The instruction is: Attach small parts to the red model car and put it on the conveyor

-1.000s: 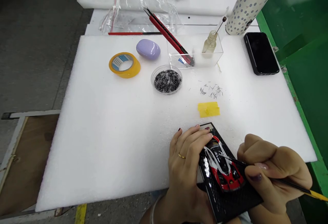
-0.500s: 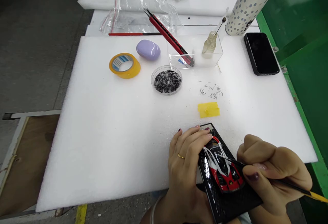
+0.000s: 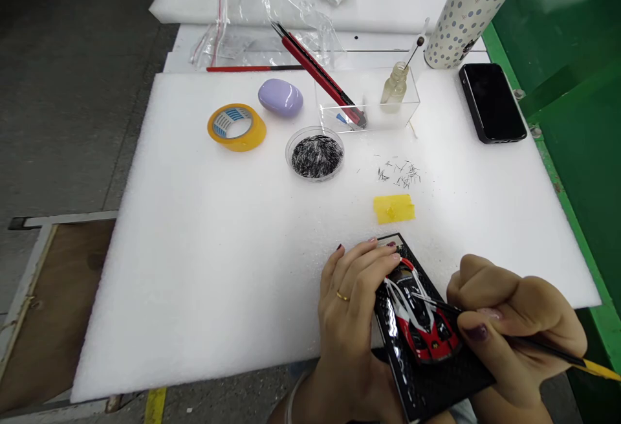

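A red, white and black model car [image 3: 427, 320] sits on a black, patterned display base [image 3: 436, 393], tilted near the front of the foam sheet. My left hand [image 3: 352, 307] grips the base from its left side, fingers curled over the far end beside the car. In my right hand [image 3: 519, 320] a thin paintbrush [image 3: 557, 354] with a black shaft and yellow end is pinched between thumb and fingers. Its tip touches or hovers just over the car's black roof; I cannot tell which. Beyond the base lies a yellow tape piece [image 3: 394, 208] with a small clear blob on it.
Short black bristles [image 3: 400, 173] lie scattered past the tape. A dish of black fibres [image 3: 315, 155], a tape roll [image 3: 237, 127], a purple case [image 3: 280, 98], a clear box [image 3: 366, 110] with red tweezers [image 3: 320, 74] and a small bottle [image 3: 395, 87], and a phone [image 3: 492, 103] stand farther back.
The whole view has shifted very slightly. Both hands keep their grips, and the brush tip stays at the car's roof with hardly any movement.
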`<state>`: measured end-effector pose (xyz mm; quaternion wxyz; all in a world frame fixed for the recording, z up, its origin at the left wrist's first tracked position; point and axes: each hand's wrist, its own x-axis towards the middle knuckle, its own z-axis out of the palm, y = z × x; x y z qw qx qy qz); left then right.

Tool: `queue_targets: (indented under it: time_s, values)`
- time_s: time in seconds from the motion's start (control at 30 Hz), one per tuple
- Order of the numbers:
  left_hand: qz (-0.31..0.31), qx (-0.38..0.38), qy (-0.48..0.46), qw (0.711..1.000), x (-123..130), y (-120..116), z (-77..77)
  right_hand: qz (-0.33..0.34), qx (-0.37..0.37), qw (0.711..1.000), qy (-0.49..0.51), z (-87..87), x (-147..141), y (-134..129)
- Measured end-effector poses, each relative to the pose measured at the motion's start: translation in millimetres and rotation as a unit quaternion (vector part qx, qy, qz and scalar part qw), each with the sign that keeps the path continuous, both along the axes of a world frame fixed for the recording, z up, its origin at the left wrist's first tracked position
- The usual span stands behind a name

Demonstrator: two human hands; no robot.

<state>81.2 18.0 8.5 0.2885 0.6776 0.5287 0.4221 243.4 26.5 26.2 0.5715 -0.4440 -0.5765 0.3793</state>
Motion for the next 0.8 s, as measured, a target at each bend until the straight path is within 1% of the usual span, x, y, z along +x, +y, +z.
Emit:
queue_targets:
  time_s: [0.1,0.2,0.23,0.3,0.37,0.4,0.47,0.53,0.6,0.67,0.8]
  values:
    - [0.005,-0.004,0.002,1.0,-0.3,-0.4,-0.8,-0.022,0.028,0.998,0.043,1.6,-3.9,1.6]
    - [-0.007,-0.001,0.006,1.0,-0.7,0.3,-1.0,-0.028,0.018,0.994,0.101,6.2,-5.4,7.8]
    - [-0.011,0.008,0.01,1.0,-0.2,0.9,-0.4,-0.041,0.02,0.992,0.119,7.5,-4.0,10.0]
    - [-0.017,0.039,0.03,0.999,2.2,2.0,2.1,-0.089,0.045,0.986,0.132,8.3,2.2,12.4]
    - [-0.018,0.06,0.068,0.996,7.1,1.9,5.4,-0.13,0.06,0.984,0.102,7.2,12.8,9.3]
    - [-0.017,0.062,0.09,0.994,10.6,1.0,6.9,-0.137,0.05,0.986,0.077,6.4,19.2,5.3]
    - [-0.008,0.059,0.126,0.99,19.4,-2.1,8.7,-0.118,0.002,0.993,0.024,5.7,32.5,-6.5]
    - [0.008,0.059,0.147,0.987,29.7,-6.4,8.3,-0.079,-0.052,0.995,-0.033,7.2,43.9,-19.6]
    - [0.031,0.063,0.151,0.986,40.3,-10.5,6.3,-0.042,-0.103,0.989,-0.097,10.8,51.8,-29.6]
    - [0.049,0.063,0.154,0.985,49.8,-13.2,4.0,-0.019,-0.146,0.977,-0.156,14.5,55.6,-34.1]
    - [0.062,0.067,0.192,0.977,62.8,-14.8,2.7,-0.022,-0.159,0.962,-0.22,16.3,55.2,-31.6]
